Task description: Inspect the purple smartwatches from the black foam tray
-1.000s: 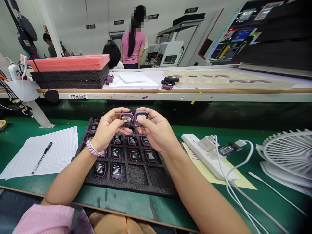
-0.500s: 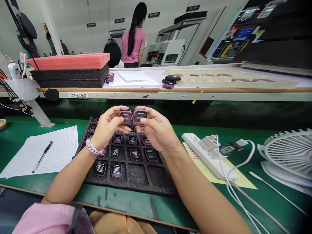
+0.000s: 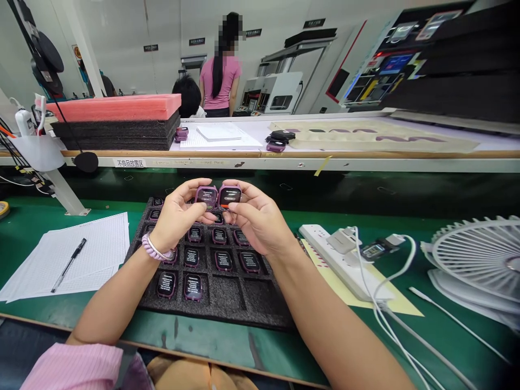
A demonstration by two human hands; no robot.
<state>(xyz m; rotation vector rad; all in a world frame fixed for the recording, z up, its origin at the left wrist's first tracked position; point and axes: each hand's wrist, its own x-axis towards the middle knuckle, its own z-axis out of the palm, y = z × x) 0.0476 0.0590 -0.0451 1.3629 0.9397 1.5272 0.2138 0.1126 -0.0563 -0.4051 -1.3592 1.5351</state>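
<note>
My left hand (image 3: 181, 214) grips a purple-framed smartwatch body (image 3: 206, 196), its thumb low on the lit screen. Another smartwatch body (image 3: 229, 195), with a red-orange strip at the bottom of its display, is pinched by my right hand (image 3: 258, 216). The two watches are held side by side, nearly touching, above a black foam tray (image 3: 260, 319). Several more watches lie face up in the tray's pockets, white text on their dark screens, such as the front one (image 3: 192, 286). My hands cover part of the tray's back rows.
Paper sheets (image 3: 95, 238) with a pen (image 3: 69, 265) lie left. A white power strip (image 3: 345, 265) with cables and a white fan (image 3: 483, 265) stand right. A shelf (image 3: 227, 162) crosses behind, bearing foam sheets (image 3: 117, 132). A person in pink (image 3: 220, 81) stands beyond.
Both watch screens now show white text more plainly, and the watches look turned slightly. My hands stay in almost the same place; the whole view has shifted a little.
</note>
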